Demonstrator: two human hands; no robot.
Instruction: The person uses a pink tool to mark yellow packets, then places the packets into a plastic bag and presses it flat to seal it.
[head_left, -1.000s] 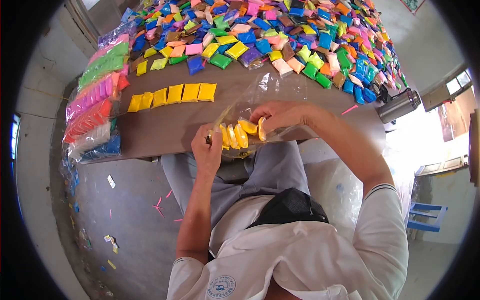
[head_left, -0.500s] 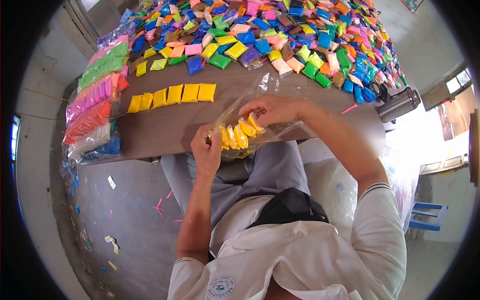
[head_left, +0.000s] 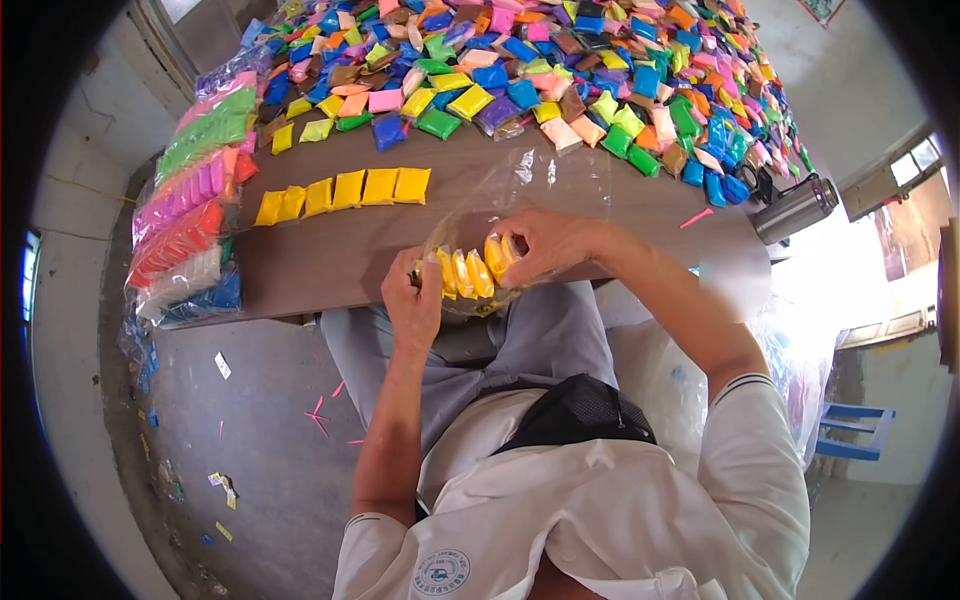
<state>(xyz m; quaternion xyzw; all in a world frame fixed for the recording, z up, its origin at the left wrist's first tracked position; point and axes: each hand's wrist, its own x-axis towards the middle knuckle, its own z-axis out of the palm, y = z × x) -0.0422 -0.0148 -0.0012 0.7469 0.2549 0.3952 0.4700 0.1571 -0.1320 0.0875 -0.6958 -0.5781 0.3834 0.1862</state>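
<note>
A clear plastic bag (head_left: 570,185) lies at the table's front edge with several small yellow packets (head_left: 462,272) standing in a row in it. My left hand (head_left: 412,298) is closed on the bag's left side, beside the leftmost packet. My right hand (head_left: 548,245) reaches in from the right, its fingers and thumb curled round the yellow packets at the right end of the row. Farther back on the table, a line of flat yellow packets (head_left: 349,188) lies side by side.
A big heap of colourful packets (head_left: 490,75) covers the back of the table (head_left: 330,255). Filled clear bags sorted by colour (head_left: 185,215) are stacked at the left edge. A metal flask (head_left: 795,210) lies at the right, near a pink strip (head_left: 697,217). Scraps litter the floor.
My right hand has moved slightly down and closed round the packets at the right end of the row, which now stand more upright. My left hand has stayed in place.
</note>
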